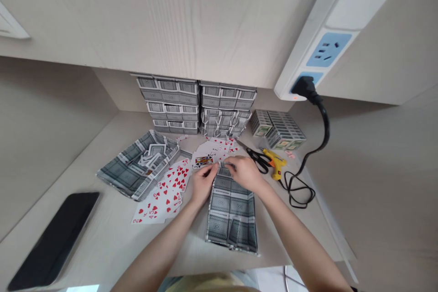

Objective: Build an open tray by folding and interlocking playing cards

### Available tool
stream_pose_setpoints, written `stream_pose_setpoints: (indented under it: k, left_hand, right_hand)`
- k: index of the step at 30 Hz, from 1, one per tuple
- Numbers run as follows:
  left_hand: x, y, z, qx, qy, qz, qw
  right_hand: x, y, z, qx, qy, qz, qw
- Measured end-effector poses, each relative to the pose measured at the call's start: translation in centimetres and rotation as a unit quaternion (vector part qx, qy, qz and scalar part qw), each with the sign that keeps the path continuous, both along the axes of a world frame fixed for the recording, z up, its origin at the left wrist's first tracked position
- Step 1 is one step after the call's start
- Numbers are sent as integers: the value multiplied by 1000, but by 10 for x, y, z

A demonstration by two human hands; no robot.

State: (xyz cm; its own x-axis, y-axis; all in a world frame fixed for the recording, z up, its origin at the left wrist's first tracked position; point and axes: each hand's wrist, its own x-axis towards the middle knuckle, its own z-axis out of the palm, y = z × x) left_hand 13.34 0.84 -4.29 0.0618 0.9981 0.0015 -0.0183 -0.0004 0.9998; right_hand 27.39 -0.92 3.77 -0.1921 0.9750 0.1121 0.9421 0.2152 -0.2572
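Observation:
A long, narrow box made of grey-patterned playing cards (222, 205) lies in front of me on the desk. At its far end, my left hand (202, 185) pinches the left corner of the rim. Close beside it, my right hand (245, 173) is closed on the same end, its fingertips bent over the edge. Whether a loose card is between the fingers is hidden. Face-up playing cards (164, 194) spread out to the left of my left hand. More cards (215, 148) lie beyond both hands, partly fanned out.
A wider card box (119, 171) holding loose cards stands at left. Card drawers (171, 96) are stacked behind. Scissors (259, 159), a yellow glue gun (278, 164) and card packs (284, 130) sit at right. A power strip (337, 13) hangs above; a black slab (56, 242) lies front left.

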Motion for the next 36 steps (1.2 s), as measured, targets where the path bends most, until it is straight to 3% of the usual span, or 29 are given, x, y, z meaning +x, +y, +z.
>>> stream_pose_setpoints:
  k: [10,17,21,29,36]
  left_hand:
    - [1,-4,6,-14,-17,9,1000]
    - [-1,-5,8,-20,1,-17,1000]
    - [-2,-9,8,-10,-4,-22,1000]
    - [-5,-17,8,0,-7,-49,999]
    - [-2,-16,3,-5,-4,-49,999]
  right_hand:
    - [-3,2,-20,66,135,-16,989]
    - [-3,3,-29,90,190,-37,977]
    - [-4,2,-27,80,191,-25,978]
    - [11,-4,-10,17,135,80,988]
    - [9,-5,-3,5,76,-4,997]
